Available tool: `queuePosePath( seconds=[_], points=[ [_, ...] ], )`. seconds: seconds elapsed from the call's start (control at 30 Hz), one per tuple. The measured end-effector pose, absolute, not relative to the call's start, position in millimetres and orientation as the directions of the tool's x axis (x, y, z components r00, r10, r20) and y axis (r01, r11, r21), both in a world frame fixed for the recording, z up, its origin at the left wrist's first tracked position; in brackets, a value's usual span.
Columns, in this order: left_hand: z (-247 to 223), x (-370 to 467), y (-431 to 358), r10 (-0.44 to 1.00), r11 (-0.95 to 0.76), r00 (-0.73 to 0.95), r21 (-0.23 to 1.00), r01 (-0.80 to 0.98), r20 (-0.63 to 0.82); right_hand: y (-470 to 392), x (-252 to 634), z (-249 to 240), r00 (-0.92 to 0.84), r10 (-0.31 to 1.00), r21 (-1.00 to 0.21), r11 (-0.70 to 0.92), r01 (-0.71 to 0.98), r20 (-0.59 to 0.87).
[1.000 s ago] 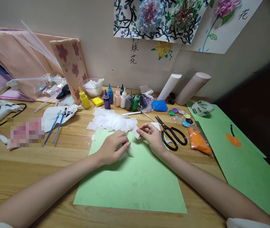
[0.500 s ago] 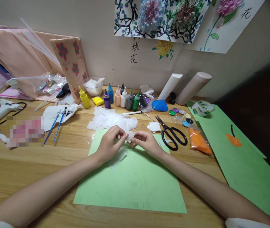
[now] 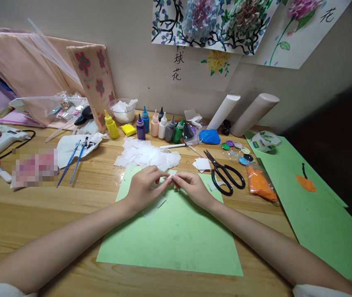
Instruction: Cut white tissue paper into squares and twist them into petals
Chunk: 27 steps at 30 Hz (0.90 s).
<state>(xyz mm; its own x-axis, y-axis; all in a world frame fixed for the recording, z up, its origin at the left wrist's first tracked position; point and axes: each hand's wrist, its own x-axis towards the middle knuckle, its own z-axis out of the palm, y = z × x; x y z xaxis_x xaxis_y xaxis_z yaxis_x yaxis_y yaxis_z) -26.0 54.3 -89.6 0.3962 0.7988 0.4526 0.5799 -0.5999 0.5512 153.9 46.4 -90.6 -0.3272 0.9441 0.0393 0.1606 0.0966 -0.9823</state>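
Note:
Between my fingertips is a small white piece of thin paper (image 3: 170,176), mostly covered by the fingers. My left hand (image 3: 146,185) pinches it from one side and my right hand (image 3: 191,185) pinches it from the other, the fingertips meeting. Both hands are above a green sheet (image 3: 176,243) lying on the wooden table. Partly under my left hand, a loose white paper piece (image 3: 155,207) rests on that sheet. Just beyond the hands spreads a pile of white paper pieces (image 3: 145,153). A small stack of white squares (image 3: 201,164) lies past my right hand.
Black-handled scissors (image 3: 225,173) lie right of my right hand, beside a bag of orange clay (image 3: 261,181). Several paint bottles (image 3: 163,127) stand along the back. Paintbrushes (image 3: 76,163) and a glue gun (image 3: 4,140) are at left. A tape roll (image 3: 265,141) sits at right.
My fingertips have come closer together, and less of the white paper shows between them. The view has shifted slightly; the other things lie as before.

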Motion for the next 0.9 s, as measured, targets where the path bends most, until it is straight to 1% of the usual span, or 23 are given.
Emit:
queuePosePath(
  seconds=[0.17, 0.47, 0.9],
  points=[
    [-92.2, -26.2, 54.2, 0.789, -0.611, 0.387, 0.538, 0.580, 0.477, 45.9, 154.2, -90.7, -0.350, 0.936, -0.973, 0.112, 0.200, 0.036],
    [-94.0, -25.2, 53.5, 0.810, -0.577, 0.360, 0.514, 0.635, 0.464, 44.9, 155.3, -91.0, -0.400, 0.914, -0.953, 0.176, 0.245, 0.065],
    [-92.8, -25.4, 54.1, 0.812, -0.578, 0.358, 0.556, 0.597, 0.460, 45.0, 154.6, -98.2, -0.393, 0.918, -0.961, 0.158, 0.228, 0.058]
  ],
)
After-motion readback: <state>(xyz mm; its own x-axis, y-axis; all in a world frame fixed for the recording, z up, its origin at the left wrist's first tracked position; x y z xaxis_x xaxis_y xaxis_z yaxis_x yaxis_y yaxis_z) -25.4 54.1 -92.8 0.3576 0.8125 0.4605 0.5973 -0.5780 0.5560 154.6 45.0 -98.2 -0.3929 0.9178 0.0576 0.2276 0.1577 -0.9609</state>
